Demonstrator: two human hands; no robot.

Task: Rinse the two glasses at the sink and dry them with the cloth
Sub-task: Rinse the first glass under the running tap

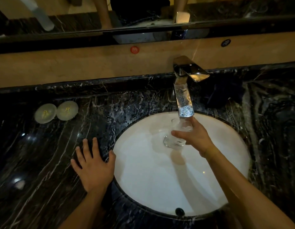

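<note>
While lying beneath both forearms, spreading wide: dark marble counter (44, 162), white sink (160, 179) between the hands. Pouring from above the right hand (195, 138): chrome tap (184, 96). Resting flat left of the basin, fingers spread: left hand (94, 166). Gripping a clear glass (178, 134) under the tap's spout: right hand. Sitting beyond the left hand: two round coasters (56, 112).

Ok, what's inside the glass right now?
Water from the faucet is pouring into the glass, held over the sink. The right hand covers part of its side, hiding the fill level.
</note>
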